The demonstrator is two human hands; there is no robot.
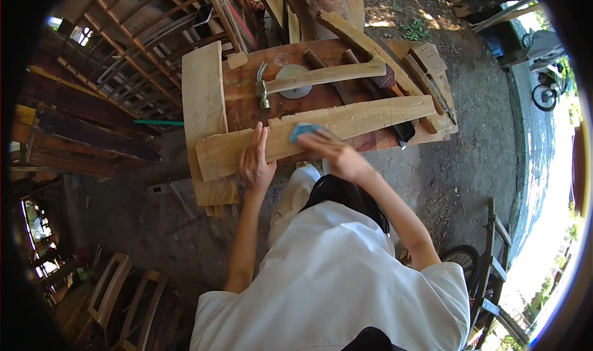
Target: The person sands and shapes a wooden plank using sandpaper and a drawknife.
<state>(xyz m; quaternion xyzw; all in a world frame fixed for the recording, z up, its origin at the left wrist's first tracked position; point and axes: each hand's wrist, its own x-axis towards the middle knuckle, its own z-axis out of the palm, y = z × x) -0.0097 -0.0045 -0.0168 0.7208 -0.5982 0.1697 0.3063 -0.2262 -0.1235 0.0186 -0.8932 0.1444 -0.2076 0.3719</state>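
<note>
A long pale wooden plank (370,117) lies at a slant across the workbench, its upper edge rough and chipped. My left hand (256,164) rests with fingers stretched out on the plank near its wide left end. My right hand (341,158), blurred by motion, presses a blue sandpaper pad (301,130) on the plank's middle; the pad's underside is hidden. Just beyond the plank is a claw hammer (262,91) with its metal head at the left. A pale round disc (294,92) lies partly under the hammer's wooden handle.
The reddish workbench (241,107) also bears a wide board (204,98) at its left, a long wood strip (352,39), and a wooden block plane (426,61). Wooden frames (133,36) lean at the back left. A ladder-like frame (494,264) stands at the right.
</note>
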